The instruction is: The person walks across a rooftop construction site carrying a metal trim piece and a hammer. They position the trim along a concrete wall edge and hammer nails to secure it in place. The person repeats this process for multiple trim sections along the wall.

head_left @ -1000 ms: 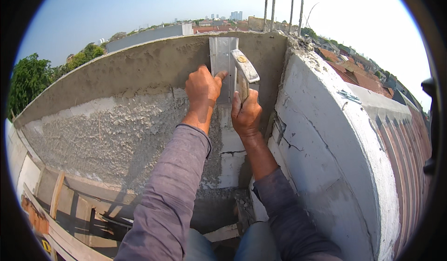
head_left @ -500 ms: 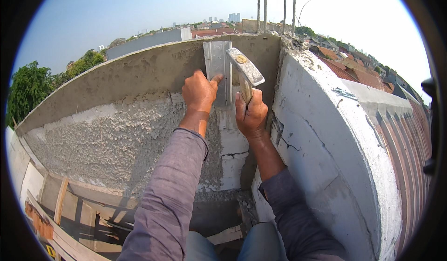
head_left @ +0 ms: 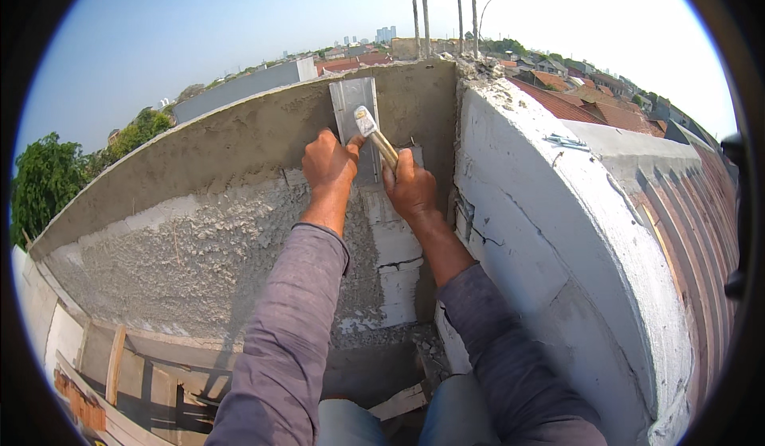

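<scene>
A silvery metal channel stands upright against the partly plastered wall. My left hand grips its left edge, fingers curled and thumb over the face. Closed round a wooden handle, my right hand holds a hammer. The hammer's pale, worn head is at the face of the channel, just right of my left thumb. Whether it touches the metal, and whether a nail is under it, I cannot make out.
A white block wall rises close on the right, with several metal fasteners on its top. Beyond it slopes corrugated roofing. Bare rebar stands at the corner. Timber boards lie low on the left.
The hammer head has swung forward and left, from a raised position to the channel's face. My left hand stays on the channel. The whole view has shifted slightly.
</scene>
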### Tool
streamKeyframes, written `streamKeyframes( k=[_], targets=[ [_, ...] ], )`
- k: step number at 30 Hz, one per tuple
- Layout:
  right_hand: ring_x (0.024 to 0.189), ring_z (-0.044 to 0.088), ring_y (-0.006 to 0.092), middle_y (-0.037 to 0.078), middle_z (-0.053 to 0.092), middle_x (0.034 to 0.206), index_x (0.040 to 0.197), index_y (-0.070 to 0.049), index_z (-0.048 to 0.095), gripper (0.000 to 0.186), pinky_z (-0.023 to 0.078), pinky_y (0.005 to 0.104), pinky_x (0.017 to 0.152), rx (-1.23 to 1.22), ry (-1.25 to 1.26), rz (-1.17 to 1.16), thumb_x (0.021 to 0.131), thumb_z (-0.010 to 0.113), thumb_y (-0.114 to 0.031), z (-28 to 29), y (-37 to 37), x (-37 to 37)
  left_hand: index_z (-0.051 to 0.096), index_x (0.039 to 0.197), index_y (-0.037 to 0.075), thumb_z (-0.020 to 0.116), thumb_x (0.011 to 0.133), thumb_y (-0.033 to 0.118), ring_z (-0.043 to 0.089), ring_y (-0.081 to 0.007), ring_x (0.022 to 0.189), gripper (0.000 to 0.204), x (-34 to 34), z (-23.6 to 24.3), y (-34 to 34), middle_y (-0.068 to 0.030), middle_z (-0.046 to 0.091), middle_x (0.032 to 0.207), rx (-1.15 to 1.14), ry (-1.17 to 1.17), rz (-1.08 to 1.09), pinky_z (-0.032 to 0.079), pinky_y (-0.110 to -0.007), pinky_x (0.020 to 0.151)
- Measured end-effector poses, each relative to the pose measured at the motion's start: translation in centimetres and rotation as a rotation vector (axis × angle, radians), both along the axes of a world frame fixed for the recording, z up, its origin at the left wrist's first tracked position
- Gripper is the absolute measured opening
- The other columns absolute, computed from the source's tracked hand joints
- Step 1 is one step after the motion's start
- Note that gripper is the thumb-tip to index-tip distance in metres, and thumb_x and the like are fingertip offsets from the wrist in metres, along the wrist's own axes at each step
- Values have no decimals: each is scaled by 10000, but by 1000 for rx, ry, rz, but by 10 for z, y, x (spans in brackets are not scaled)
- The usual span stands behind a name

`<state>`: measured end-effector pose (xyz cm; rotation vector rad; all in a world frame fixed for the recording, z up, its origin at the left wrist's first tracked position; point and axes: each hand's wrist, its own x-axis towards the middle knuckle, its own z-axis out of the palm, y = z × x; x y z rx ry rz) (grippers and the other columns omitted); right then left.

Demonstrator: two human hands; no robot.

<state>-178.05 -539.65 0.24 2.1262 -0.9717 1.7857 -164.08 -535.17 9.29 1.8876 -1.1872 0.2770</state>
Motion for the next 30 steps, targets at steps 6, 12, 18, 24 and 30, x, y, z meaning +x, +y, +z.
streamKeyframes(
  k=[6,12,18,24,30],
  targets=[
    [639,698,275,130,662,738,1039,-27,545,233,525,392,577,-36,-338,352,1009,695,-202,-41,49,-12,720,1061,-15,802,884,522,746,-433,1022,572,-6,1,4,-260,756,1042,-5,-3,30,601,-505,862],
    [610,561,153,87,598,754,1011,-16,569,271,464,333,587,218,-327,494,1013,715,-244,-46,64,-33,758,1075,-7,753,927,524,748,-409,1038,551,-3,1,9,-248,763,1063,177,-111,-27,598,-486,885],
    [745,623,132,64,654,824,976,-24,619,279,494,319,655,-9,-463,619,962,781,-251,-67,35,-14,772,989,-21,754,926,526,752,-418,1006,551,-2,2,2,-255,765,1028,179,-160,2,596,-495,850],
    [644,633,84,75,659,677,923,9,629,196,513,306,570,261,-340,447,936,777,-119,-69,23,-13,770,947,-33,749,930,525,752,-434,981,559,2,-6,-4,-270,760,985,166,-161,-15,599,-507,828],
    [591,642,147,59,604,668,802,-63,495,219,489,275,545,-253,-375,604,890,684,3,-23,17,-23,776,982,-23,741,946,507,749,-431,1000,532,-3,-3,0,-263,764,999,156,-117,32,603,-496,850]
  ],
)
